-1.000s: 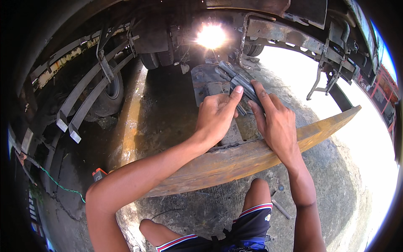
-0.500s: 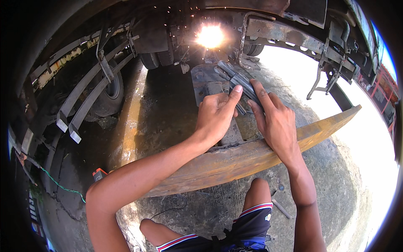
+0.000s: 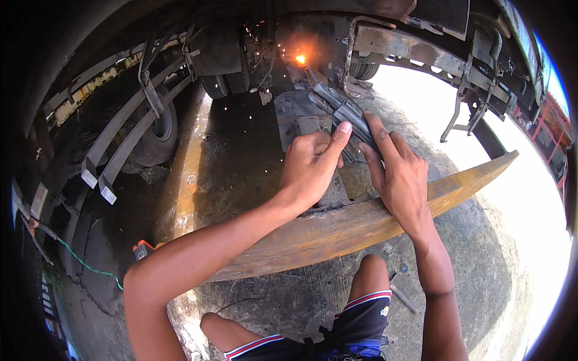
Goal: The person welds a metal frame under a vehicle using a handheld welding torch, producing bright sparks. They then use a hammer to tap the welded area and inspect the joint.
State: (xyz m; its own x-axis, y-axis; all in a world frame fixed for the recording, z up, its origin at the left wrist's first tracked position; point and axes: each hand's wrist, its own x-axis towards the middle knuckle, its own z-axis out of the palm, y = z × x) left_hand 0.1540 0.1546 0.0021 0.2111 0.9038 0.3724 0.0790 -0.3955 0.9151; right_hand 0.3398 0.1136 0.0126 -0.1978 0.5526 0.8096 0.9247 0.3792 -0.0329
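Stretching beneath chassis (image 3: 415,47) and handheld metal piece (image 3: 353,117), stained concrete (image 3: 469,259) brightens rightward.

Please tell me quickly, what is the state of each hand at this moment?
Left hand: closed, holding the dark welding tool, thumb against it.
Right hand: closed, holding the same tool, nearer its rear.

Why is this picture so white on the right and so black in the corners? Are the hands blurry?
In the head view, strong daylight seems to wash the ground out to white; in the head view, the round fisheye shape leaves dark corners; in the head view, the left hand and right hand on the metal tool look fairly sharp, with an orange glow beyond.
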